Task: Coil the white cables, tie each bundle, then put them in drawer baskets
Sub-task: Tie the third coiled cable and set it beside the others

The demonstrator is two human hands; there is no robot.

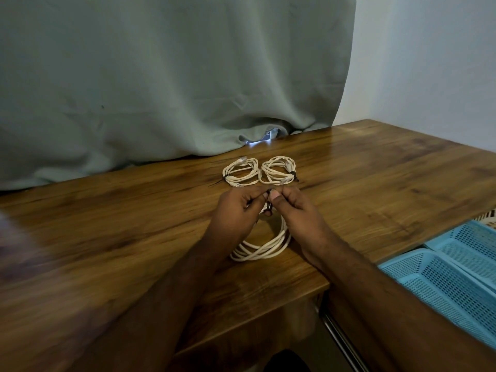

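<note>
Pinching a dark tie [269, 204] at the far end of the third white coil [264, 245], the left hand [237, 210] and right hand [298, 210] meet thumb to thumb, each grip closed on the tie. The coil lies on the tabletop [375, 183], its long axis running from the hands back toward the person. Two tied bundles [241, 173] [277, 170] sit just beyond. The blue baskets [442, 277] lie right, nearer the right hand.
</note>
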